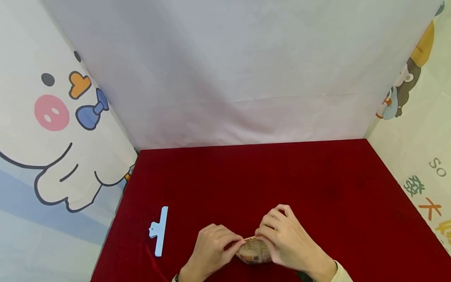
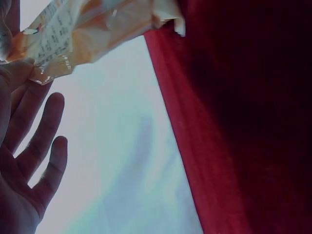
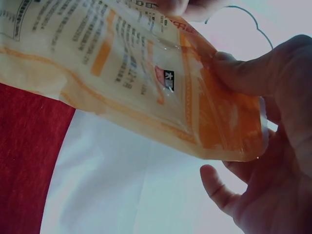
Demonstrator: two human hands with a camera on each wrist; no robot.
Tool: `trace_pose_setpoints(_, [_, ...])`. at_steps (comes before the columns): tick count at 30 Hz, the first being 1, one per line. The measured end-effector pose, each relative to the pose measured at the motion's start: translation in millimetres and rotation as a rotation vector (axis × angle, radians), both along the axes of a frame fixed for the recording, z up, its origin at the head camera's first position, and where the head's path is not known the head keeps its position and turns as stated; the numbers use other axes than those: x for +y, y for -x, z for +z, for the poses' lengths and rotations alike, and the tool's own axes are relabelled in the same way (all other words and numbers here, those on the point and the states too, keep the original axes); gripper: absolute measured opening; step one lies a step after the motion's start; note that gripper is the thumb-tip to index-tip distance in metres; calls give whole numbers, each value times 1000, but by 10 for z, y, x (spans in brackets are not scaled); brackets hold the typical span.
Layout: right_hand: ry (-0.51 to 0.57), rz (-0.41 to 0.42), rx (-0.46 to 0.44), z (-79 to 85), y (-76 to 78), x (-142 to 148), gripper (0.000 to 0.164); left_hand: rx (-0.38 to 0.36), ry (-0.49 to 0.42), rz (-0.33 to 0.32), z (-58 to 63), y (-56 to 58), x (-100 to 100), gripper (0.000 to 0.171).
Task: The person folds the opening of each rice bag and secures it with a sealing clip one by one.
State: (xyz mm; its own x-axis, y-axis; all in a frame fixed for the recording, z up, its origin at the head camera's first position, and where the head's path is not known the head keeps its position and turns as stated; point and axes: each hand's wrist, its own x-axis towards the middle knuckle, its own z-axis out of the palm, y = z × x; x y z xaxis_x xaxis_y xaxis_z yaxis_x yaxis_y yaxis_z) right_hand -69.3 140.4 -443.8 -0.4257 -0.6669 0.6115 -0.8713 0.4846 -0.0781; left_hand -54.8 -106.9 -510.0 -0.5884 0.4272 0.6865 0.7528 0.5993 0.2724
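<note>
A soft plastic food packet (image 1: pixel 254 251), beige and orange with printed lettering, stands in front of me at the near side of the table. My left hand (image 1: pixel 213 246) pinches one end of its top edge between thumb and index finger; the other fingers stick out loosely in the left wrist view. At the opposite end of that edge, my right hand (image 1: pixel 284 237) grips the orange strip of the packet (image 3: pixel 122 73) between thumb and fingers. Off to the left lies a pale blue clip (image 1: pixel 161 232) with a long straight bar.
A dark red cloth (image 1: pixel 246 176) covers the table. Behind it hangs a plain white curtain (image 1: pixel 264 78). Cartoon-printed sheets enclose the left side (image 1: pixel 53 156) and the right side (image 1: pixel 415 137).
</note>
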Motion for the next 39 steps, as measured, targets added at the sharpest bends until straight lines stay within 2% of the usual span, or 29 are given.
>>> trace_pose_setpoints(4, [14,4,-6,-11,-4,30,24,-27,8,20,-82,-20,-16,17])
trace_pose_setpoints(8, [28,5,-17,-11,2,47,24,-92,-2,34,-135,-56,-23,23])
trace_pose_setpoints(12, [37,3,-34,0,16,53,23,-182,-58,51,-127,-104,-17,21])
trace_pose_setpoints(15, [54,0,-36,12,30,59,24,-217,-90,84,-98,-130,-8,19])
trace_pose_setpoints(19, [85,-12,-32,43,36,72,23,-225,-143,115,-87,-160,6,16])
trace_pose_setpoints(24, [122,-16,-44,47,29,74,25,-240,-208,107,-126,-199,-17,14])
trace_pose_setpoints(27, [109,-7,-39,52,36,81,23,-326,-201,134,-98,-221,-41,14])
trace_pose_setpoints(30, [89,-5,-11,73,50,106,21,-434,-153,160,-16,-233,-21,12])
trace_pose_setpoints(32, [77,-10,-5,96,57,131,19,-480,-115,132,45,-232,30,19])
trace_pose_setpoints(34, [80,-11,-2,115,63,152,18,-480,-82,71,97,-217,108,28])
trace_pose_setpoints(36, [79,-11,-25,120,68,157,17,-449,-89,8,130,-195,191,32])
trace_pose_setpoints(39, [82,6,-69,92,72,128,19,-350,-135,-47,147,-144,282,22])
